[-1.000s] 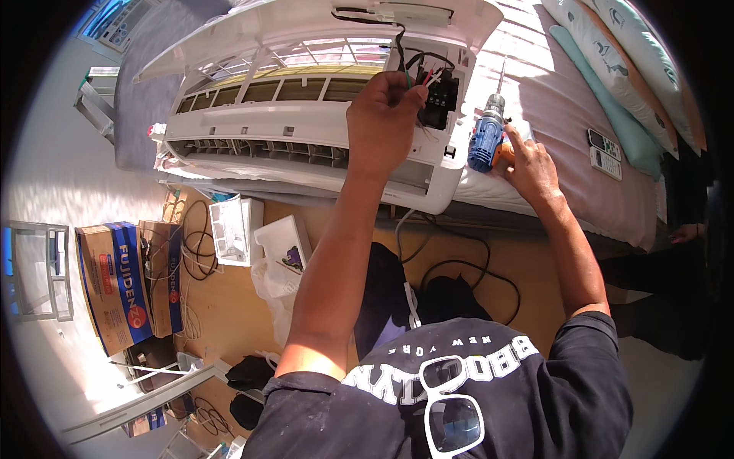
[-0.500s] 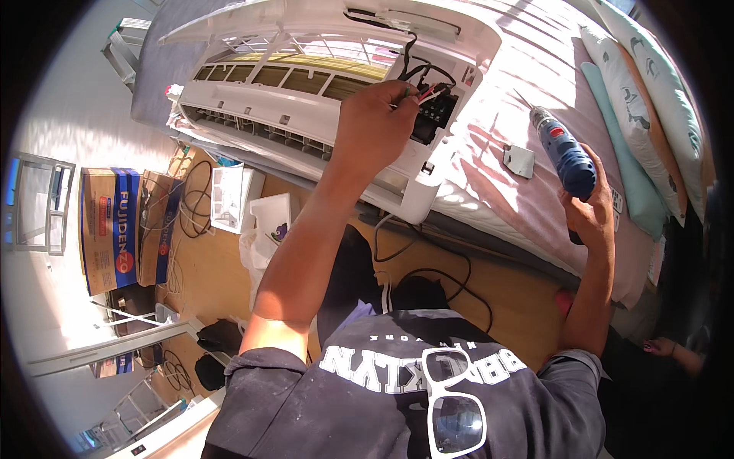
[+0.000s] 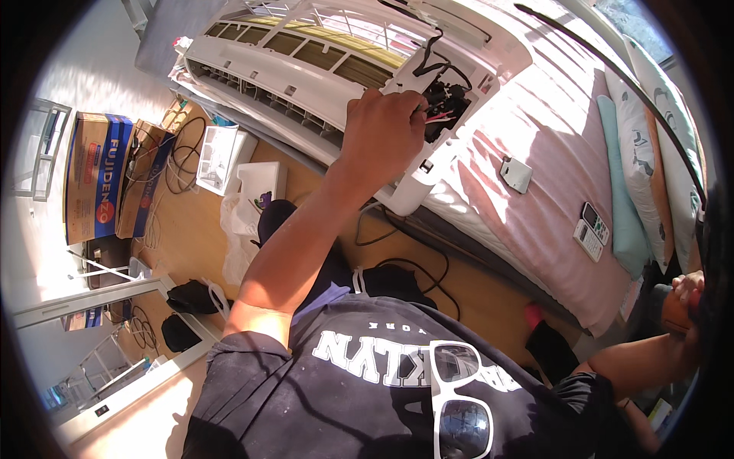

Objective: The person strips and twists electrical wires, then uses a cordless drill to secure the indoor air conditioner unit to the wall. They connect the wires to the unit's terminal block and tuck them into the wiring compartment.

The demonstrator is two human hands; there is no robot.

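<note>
The long white indoor unit of an air conditioner (image 3: 306, 103) lies on the bed with its front flap raised. My left hand (image 3: 382, 134) is at its right end, fingers pinched on thin red and white wires (image 3: 440, 118) beside the dark terminal area (image 3: 451, 103). Black cable (image 3: 436, 57) loops above those wires. My right arm reaches to the right rim, where my right hand (image 3: 686, 287) is curled up in shadow; what it grips is too dark to make out. Near it, a thin black rod or cable (image 3: 612, 57) arcs across the upper right.
On the pink bedcover (image 3: 550, 176) lie a whitish flat plate (image 3: 516, 174) and two remote controls (image 3: 591, 231). Pillows (image 3: 638, 138) line the right side. Cardboard boxes (image 3: 99, 176), foam packing (image 3: 260, 191) and a black cable (image 3: 428, 275) are on the floor. Another person's arm (image 3: 638, 424) shows lower right.
My right hand has swung from over the bed to the right rim, and the blue drill it held is out of sight. The black arc has appeared. My left hand stays at the wires.
</note>
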